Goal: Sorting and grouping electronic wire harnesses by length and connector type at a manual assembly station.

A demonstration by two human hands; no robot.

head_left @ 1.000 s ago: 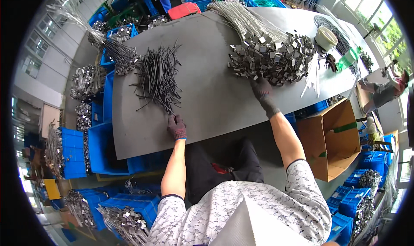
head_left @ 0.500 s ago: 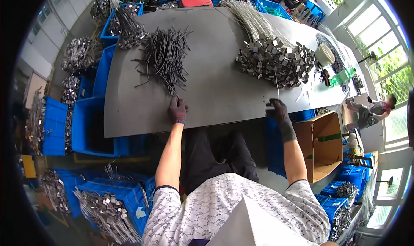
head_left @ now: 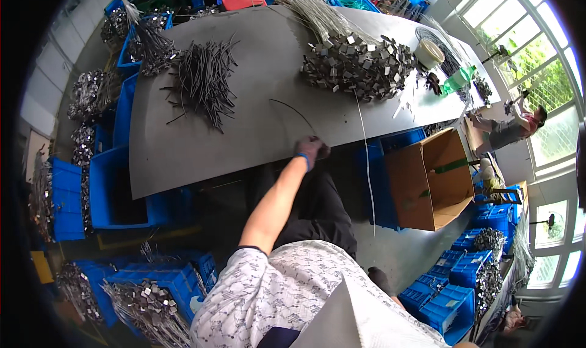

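My left hand, in a dark glove with a blue cuff, is closed at the table's near edge. It grips one end of a thin dark strip that curves away over the tabletop. A pile of similar dark strips lies to its left. My right hand, dark-gloved, is low beside my body, its fingers mostly hidden. A long pale wire runs from the heap of small metal blocks over the table edge, down toward that hand. Whether the hand holds the wire is unclear.
A cardboard box stands open right of the table. Blue crates flank both sides. A green bottle and a pale tub sit at the table's right. Another person stands near the windows.
My left hand has moved right from the strip pile, drawing one strip out. My right hand has dropped back toward my body, and the pale wire now stretches well past the table edge.
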